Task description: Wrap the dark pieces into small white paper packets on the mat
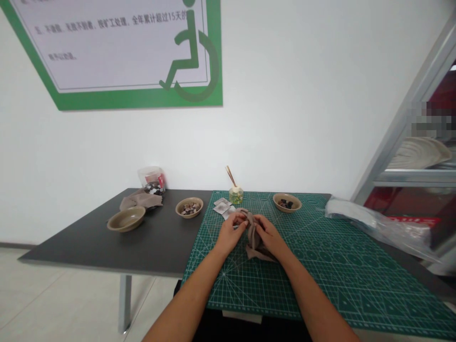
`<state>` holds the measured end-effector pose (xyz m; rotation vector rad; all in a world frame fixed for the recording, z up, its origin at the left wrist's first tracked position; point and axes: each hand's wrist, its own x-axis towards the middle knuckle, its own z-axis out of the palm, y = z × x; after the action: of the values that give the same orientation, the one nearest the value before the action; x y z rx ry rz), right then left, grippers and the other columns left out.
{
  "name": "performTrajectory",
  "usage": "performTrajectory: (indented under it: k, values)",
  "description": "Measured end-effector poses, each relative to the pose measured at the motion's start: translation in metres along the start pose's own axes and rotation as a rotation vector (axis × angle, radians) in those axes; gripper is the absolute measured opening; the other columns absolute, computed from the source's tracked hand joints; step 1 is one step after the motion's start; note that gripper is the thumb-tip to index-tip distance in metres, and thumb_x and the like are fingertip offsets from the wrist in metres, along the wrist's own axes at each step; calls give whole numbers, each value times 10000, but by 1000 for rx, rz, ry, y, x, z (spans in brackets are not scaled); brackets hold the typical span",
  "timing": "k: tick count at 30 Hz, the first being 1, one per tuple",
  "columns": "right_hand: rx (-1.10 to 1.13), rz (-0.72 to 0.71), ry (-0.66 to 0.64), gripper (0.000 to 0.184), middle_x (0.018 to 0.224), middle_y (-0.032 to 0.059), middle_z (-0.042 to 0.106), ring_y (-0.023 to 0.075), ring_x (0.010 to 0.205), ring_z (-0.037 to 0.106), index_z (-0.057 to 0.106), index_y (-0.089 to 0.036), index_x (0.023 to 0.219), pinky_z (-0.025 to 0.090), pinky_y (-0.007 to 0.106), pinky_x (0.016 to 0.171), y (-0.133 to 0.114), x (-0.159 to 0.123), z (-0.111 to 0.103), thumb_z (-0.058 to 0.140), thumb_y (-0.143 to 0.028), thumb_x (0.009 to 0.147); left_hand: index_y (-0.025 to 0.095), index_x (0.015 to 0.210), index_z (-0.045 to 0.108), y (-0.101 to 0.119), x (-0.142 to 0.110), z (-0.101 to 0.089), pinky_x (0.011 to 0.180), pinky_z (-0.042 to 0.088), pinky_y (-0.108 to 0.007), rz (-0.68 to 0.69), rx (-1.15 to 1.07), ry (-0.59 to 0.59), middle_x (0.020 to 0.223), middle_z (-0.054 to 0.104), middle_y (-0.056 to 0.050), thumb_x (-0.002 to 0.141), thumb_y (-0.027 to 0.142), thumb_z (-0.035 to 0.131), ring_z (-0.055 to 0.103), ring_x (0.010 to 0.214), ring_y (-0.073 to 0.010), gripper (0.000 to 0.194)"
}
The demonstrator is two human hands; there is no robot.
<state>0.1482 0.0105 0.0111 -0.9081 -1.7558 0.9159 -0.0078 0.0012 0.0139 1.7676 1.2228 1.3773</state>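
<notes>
A grey-brown cloth (253,237) is bunched up on the green cutting mat (320,266), with a loose flap spread toward me. From its left side my left hand (231,230) pinches the gathered top, fingers closed. On the other side my right hand (268,232) is closed on the same cloth, thumb pressed against a fold. Whether anything is wrapped inside cannot be seen. Just beyond my left hand lie small printed packets (223,207).
A reed diffuser (235,194) stands behind the packets. Bowls with small pieces sit left (189,213) and right (291,209). Further left are another bowl (126,222), a cloth (142,199) and a clear tub (152,176). Plastic bags (374,223) lie along the right edge.
</notes>
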Motion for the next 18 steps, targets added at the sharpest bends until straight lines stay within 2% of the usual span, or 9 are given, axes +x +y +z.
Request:
performTrajectory:
  k: [3, 5, 6, 9, 12, 15, 18]
  values:
    - [139, 83, -44, 223, 956, 26, 626, 180, 895, 565, 568, -199, 984, 427, 314, 831, -2, -1, -1, 470, -266, 795, 174, 1071, 487, -6, 1, 0, 768, 470, -303, -56, -16, 120, 924, 608, -43, 767, 218, 562, 585, 822, -165, 317]
    - [239, 128, -94, 240, 955, 23, 630, 180, 875, 571, 569, -195, 986, 436, 303, 805, -4, -3, -1, 510, -255, 762, 181, 1160, 442, -8, 1, 0, 781, 469, -312, -85, -13, 118, 993, 594, -57, 772, 216, 550, 583, 853, -169, 404]
    - [280, 144, -104, 241, 936, 21, 632, 178, 854, 573, 570, -191, 978, 441, 298, 785, -4, -3, -1, 523, -255, 750, 184, 1159, 451, -9, 1, 0, 784, 466, -313, -82, -8, 87, 999, 595, -54, 779, 213, 532, 581, 857, -170, 390]
    - [339, 171, -74, 195, 836, 12, 626, 167, 772, 565, 580, -182, 902, 443, 281, 724, -3, -3, 0, 533, -278, 740, 176, 967, 561, -6, 0, 1, 725, 458, -281, -26, 15, -37, 854, 610, -15, 779, 174, 483, 566, 783, -158, 204]
    - [340, 177, -24, 150, 766, 5, 604, 157, 721, 545, 571, -184, 818, 440, 271, 688, -2, -1, 1, 525, -301, 737, 161, 786, 560, -1, -2, 2, 591, 423, -223, -14, -12, -116, 661, 537, 26, 743, 137, 479, 511, 626, -123, 95]
    - [295, 161, -2, 150, 725, 0, 582, 153, 679, 524, 546, -198, 757, 437, 265, 643, 1, 0, 4, 502, -341, 757, 165, 742, 522, 3, -5, 4, 541, 396, -197, -19, -67, -163, 620, 485, 45, 715, 118, 481, 479, 577, -104, 68]
    - [178, 135, 41, 247, 698, 9, 573, 160, 662, 513, 522, -204, 690, 433, 275, 634, 6, 0, 8, 455, -412, 805, 167, 758, 515, 4, -7, 5, 559, 395, -192, -1, -50, -187, 660, 490, 44, 691, 109, 494, 477, 603, -102, 91]
